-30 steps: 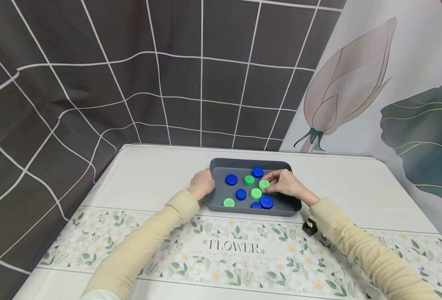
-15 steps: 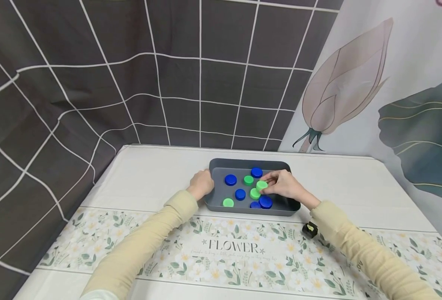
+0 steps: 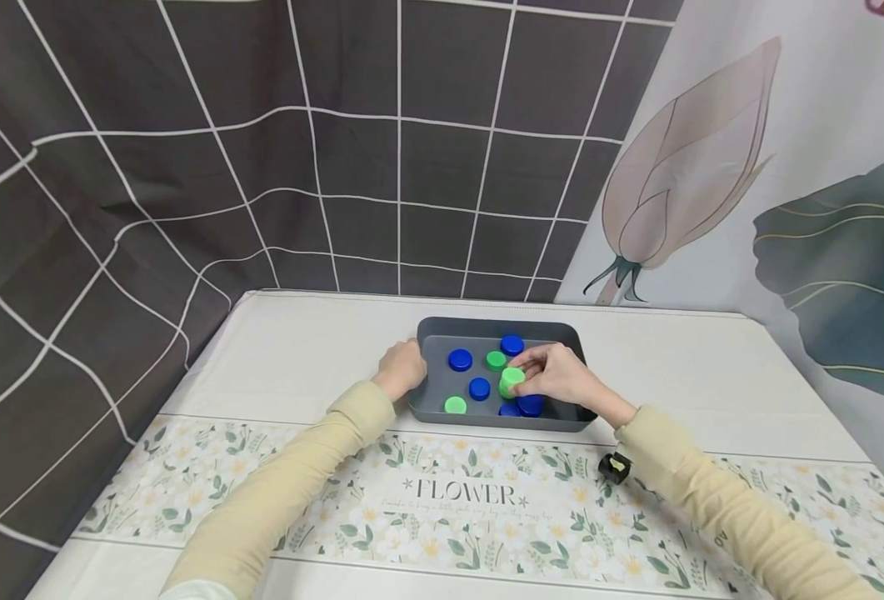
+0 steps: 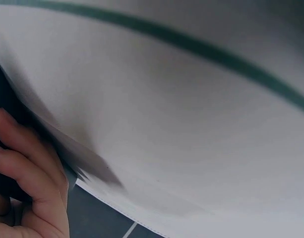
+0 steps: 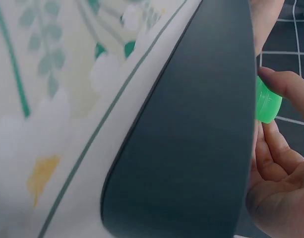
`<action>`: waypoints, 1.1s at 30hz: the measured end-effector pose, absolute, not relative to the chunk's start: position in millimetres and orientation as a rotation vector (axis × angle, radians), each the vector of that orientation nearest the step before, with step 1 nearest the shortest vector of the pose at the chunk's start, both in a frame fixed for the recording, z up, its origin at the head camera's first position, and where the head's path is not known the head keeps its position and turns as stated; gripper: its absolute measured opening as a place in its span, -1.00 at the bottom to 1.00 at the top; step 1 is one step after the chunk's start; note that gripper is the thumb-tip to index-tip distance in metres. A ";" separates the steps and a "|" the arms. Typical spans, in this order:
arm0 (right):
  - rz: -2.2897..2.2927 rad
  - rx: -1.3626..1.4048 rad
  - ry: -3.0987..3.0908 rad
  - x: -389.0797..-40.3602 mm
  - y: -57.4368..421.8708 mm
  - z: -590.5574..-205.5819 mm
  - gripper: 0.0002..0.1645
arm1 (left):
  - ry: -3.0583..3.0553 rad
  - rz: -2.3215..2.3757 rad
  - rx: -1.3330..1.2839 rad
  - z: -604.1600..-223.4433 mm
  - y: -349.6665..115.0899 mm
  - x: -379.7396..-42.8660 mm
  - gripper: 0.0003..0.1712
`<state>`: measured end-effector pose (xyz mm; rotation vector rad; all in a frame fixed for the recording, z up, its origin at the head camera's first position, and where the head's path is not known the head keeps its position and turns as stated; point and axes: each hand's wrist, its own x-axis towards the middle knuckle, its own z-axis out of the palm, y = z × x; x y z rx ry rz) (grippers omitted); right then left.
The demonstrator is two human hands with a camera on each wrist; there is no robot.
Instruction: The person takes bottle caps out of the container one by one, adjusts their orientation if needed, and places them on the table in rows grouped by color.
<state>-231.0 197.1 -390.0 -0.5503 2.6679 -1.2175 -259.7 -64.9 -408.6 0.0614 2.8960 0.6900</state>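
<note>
A dark grey tray [image 3: 442, 414] holds several blue and green plastic caps. My left hand [image 3: 402, 367] grips the tray's left wall; in the left wrist view its fingers [image 4: 30, 163] curl at the dark side. My right hand [image 3: 561, 375] reaches inside and pinches a light green cap [image 3: 512, 377] between thumb and fingers. That cap sits right over another light green cap [image 3: 506, 392], mostly hidden beneath it. In the right wrist view the held cap [image 5: 269, 101] shows past the tray's wall [image 5: 191, 129].
Around the hand lie a darker green cap [image 3: 496, 361], a light green cap [image 3: 455, 405] and blue caps [image 3: 460, 360]. The tray stands on a white cloth [image 3: 322, 342] with a flowered band. A small black device [image 3: 614, 468] is by the right cuff. A dark gridded curtain [image 3: 352, 150] hangs behind.
My right hand has moved left with the held green cap, from beside the other light green cap to over it. The left hand stays at the tray's wall.
</note>
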 end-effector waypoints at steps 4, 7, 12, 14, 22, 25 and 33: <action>-1.226 -0.564 2.659 -225.3 191.3 -387.4 -0.55 | 2.891 0.707 0.069 -409.8 -65.4 -260.2 -0.64; -1.232 -0.575 2.646 -220.3 186.1 -385.1 -0.55 | 2.892 0.708 0.070 -410.5 -65.4 -260.7 -0.63; -1.222 -0.607 2.640 -211.9 176.9 -382.6 -0.55 | 2.902 0.690 0.070 -411.6 -65.2 -261.8 -0.62; -1.222 -0.635 2.638 -208.6 173.3 -381.9 -0.55 | 2.907 0.682 0.070 -412.0 -65.3 -262.1 -0.62; -1.238 -0.746 2.606 -197.7 160.4 -384.5 -0.56 | 2.902 0.693 0.070 -412.7 -65.9 -261.6 -0.63; -1.236 -0.743 2.590 -193.2 154.6 -385.2 -0.55 | 2.897 0.708 0.076 -412.7 -66.5 -261.0 -0.64; -1.246 -0.746 2.548 -185.2 140.1 -387.3 -0.56 | 2.907 0.711 0.102 -409.0 -66.0 -259.6 -0.68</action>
